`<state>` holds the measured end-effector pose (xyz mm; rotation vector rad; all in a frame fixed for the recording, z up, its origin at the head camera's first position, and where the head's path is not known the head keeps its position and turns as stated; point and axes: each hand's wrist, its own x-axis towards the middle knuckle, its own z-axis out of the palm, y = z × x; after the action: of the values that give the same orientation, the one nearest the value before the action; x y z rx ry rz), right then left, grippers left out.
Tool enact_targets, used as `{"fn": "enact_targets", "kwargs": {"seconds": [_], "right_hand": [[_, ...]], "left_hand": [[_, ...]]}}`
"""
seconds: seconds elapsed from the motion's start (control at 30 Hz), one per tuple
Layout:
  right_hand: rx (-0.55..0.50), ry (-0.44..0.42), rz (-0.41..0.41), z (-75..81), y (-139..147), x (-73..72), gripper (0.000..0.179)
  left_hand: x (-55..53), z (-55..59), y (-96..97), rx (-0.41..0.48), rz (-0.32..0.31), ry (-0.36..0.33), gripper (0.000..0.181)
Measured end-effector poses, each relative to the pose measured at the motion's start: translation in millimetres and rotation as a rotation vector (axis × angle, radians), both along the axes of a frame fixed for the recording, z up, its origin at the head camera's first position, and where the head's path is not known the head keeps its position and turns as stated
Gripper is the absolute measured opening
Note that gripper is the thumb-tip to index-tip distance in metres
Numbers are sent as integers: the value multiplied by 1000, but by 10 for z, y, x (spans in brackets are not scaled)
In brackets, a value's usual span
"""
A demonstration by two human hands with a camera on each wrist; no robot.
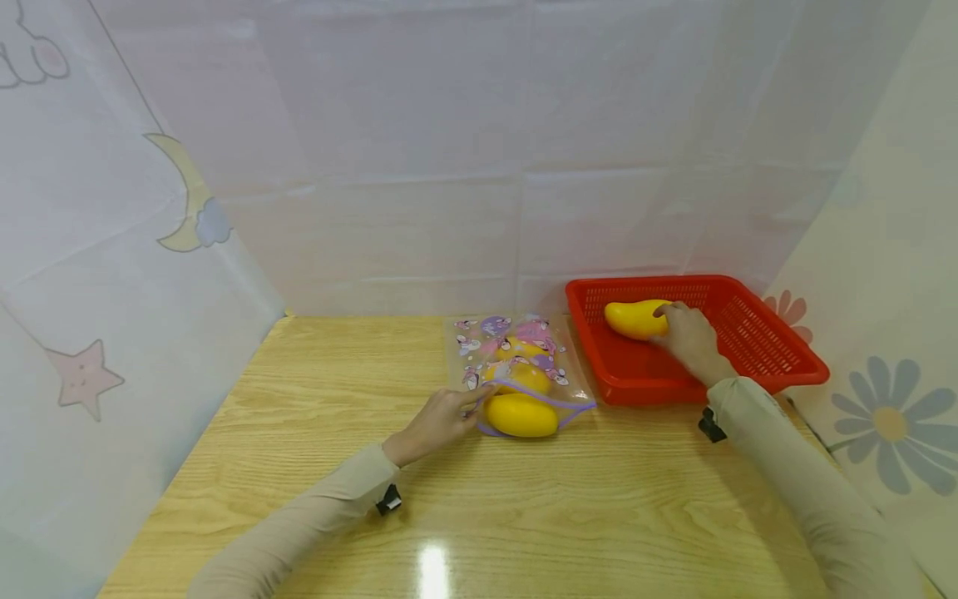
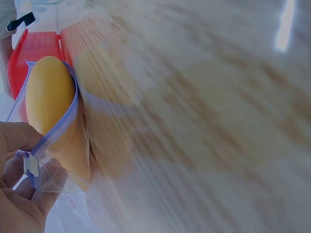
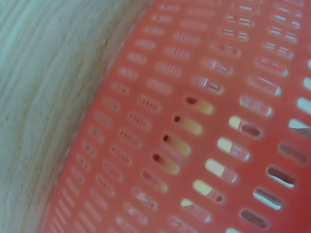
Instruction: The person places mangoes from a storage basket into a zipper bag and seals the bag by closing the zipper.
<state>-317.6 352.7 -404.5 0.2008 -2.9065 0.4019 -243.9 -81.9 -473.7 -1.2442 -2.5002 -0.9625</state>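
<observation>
My left hand (image 1: 440, 420) pinches the purple-edged mouth of a clear zip bag (image 1: 466, 337) printed with pink and purple figures. In the left wrist view, a white slider (image 2: 31, 165) sits on the bag's edge between thumb and fingers. One yellow mango (image 1: 521, 416) lies at the bag's open mouth, and more yellow fruit (image 1: 516, 348) shows through the printed film. Inside the red basket (image 1: 636, 364), my right hand (image 1: 690, 337) grips another mango (image 1: 632, 319) at its right end. The right wrist view shows mostly the slotted basket wall, hiding that hand.
The basket stands right of the bag on a wooden table (image 1: 524, 516). A pale sheet (image 1: 479, 208) hangs behind the table's far edge, with printed sheets at both sides.
</observation>
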Motion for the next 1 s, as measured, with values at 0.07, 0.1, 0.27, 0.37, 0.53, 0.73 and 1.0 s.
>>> {"fn": "enact_targets", "kwargs": {"seconds": [0.07, 0.1, 0.27, 0.37, 0.53, 0.73, 1.0], "right_hand": [[-3, -7, -5, 5, 33, -22, 46], [-8, -13, -7, 6, 48, -34, 47], [-24, -45, -2, -1, 80, -58, 48], [-25, -79, 3, -22, 82, -69, 51], [-27, -115, 5, -66, 87, -97, 57], [-43, -135, -6, -113, 136, -149, 61], [-37, -142, -24, -156, 208, -235, 60]], "left_hand": [[2, 2, 3, 2, -2, -3, 50], [4, 4, 4, 3, -2, -4, 50], [13, 13, 6, 11, -4, -14, 50], [13, 9, 8, 10, 0, -10, 50], [4, -12, 9, 5, 4, -5, 50], [6, -15, -1, 4, 5, -7, 51], [23, 12, -7, 3, 6, -19, 53]]}}
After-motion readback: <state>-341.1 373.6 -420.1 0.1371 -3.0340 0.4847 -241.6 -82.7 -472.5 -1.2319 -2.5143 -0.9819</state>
